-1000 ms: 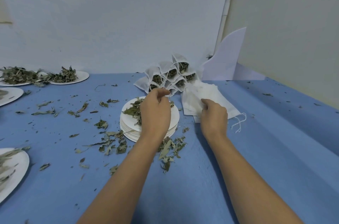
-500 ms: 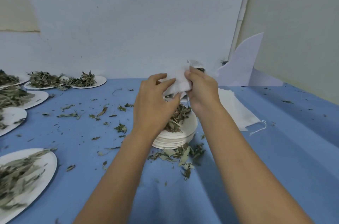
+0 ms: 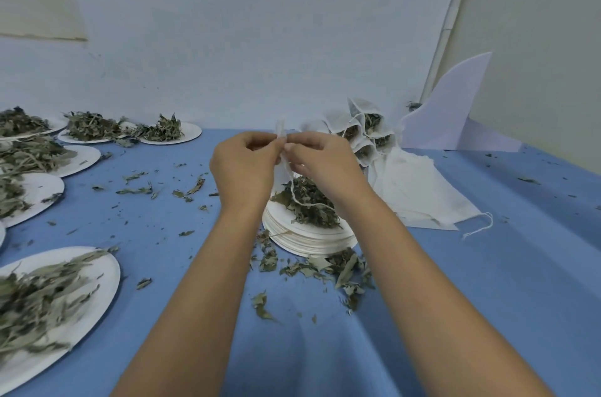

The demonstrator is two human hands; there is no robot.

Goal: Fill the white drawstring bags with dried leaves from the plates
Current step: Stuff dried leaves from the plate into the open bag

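My left hand (image 3: 245,169) and my right hand (image 3: 322,164) are raised together over the table and pinch one empty white drawstring bag (image 3: 280,129) between their fingertips. Only the bag's top edge shows above the fingers; its string (image 3: 300,198) dangles down. Directly below stands a stack of white plates (image 3: 312,239) with a small heap of dried leaves (image 3: 307,200) on top. A pile of flat empty bags (image 3: 419,192) lies to the right, and several filled bags (image 3: 361,130) lean together behind it.
Several plates of dried leaves (image 3: 91,128) line the left side, the nearest plate (image 3: 97,286) at the front left. Loose leaves (image 3: 325,266) litter the blue table (image 3: 487,299). A white board (image 3: 452,110) leans in the back right corner.
My right hand took a bag from the flat pile, and both hands lifted it above the plate stack. The bag is now held edge-on between the fingertips, with its string hanging free.
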